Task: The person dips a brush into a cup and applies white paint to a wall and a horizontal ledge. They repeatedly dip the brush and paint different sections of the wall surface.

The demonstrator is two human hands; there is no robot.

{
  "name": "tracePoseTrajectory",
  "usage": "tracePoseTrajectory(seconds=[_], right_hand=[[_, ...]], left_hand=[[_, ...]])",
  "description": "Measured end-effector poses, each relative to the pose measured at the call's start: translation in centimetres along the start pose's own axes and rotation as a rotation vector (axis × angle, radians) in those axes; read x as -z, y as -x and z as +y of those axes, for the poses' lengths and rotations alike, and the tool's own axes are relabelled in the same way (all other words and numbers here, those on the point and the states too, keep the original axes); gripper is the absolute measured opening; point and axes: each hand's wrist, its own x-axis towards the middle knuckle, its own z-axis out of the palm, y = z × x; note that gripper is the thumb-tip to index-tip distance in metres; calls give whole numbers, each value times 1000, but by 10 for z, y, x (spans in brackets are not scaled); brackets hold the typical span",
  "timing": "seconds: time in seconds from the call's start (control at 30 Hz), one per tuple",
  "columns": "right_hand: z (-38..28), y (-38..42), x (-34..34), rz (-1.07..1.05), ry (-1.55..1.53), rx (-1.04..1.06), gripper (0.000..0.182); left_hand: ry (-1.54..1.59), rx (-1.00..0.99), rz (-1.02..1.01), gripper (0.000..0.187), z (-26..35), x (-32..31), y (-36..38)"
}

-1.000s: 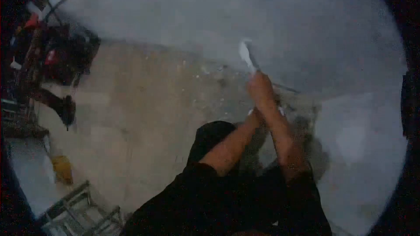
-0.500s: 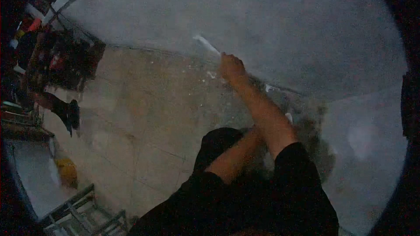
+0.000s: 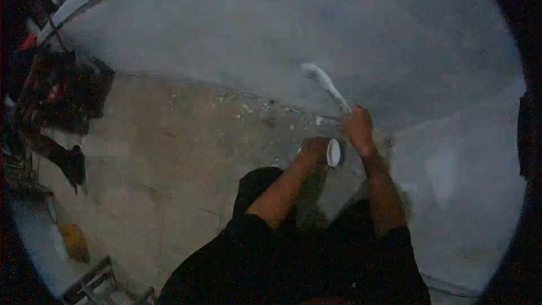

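Observation:
My right hand (image 3: 359, 127) is wrapped round the lower end of a slim white tool with a bent head (image 3: 323, 82); blur hides its exact kind. The tool slants up and to the left, overlapping the grey wall (image 3: 214, 34). Lower and to the left, my left hand (image 3: 315, 148) grips a small white-rimmed cup (image 3: 333, 153) from its left side, with the round rim turned towards my right hand. White spots and crumbs (image 3: 245, 108) lie on the floor along the foot of the wall.
Tan floor (image 3: 158, 152) stretches left of me. At the far left are dark piled items (image 3: 68, 90) and a person's leg and shoe (image 3: 70, 164). A yellow object (image 3: 74, 243) and a metal frame with bars (image 3: 93, 285) stand lower left. Another pale wall (image 3: 451, 192) rises on the right.
My right hand and the tool have come back right and lower, towards the cup. My left hand and cup, mostly hidden behind the right arm before, now show plainly farther left. My view has shifted slightly.

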Motion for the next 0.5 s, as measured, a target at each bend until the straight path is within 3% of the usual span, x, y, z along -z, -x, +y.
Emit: tracePoseTrajectory(seconds=[0.1,0.2,0.23,0.3,0.33,0.4,0.43,0.5], right_hand=[[15,24,37,46,-107,-104,34],[84,33,37,134,-102,76,37],[95,49,45,350,59,180,34],[107,68,57,559,226,284,32],[97,76,81,446,9,-28,33],[95,99,98,323,-195,-339,34],[108,118,96,380,-530,-357,26],[131,122,88,421,-865,-361,18]], left_hand=[[-17,2,7,76,-2,8,0],[-57,26,43,75,20,49,25],[-68,34,49,75,28,56,34],[-75,41,54,75,34,55,39],[-66,37,46,75,32,51,39],[-56,34,41,74,31,46,34],[-47,33,42,74,34,47,35],[-36,32,43,74,38,48,37]])
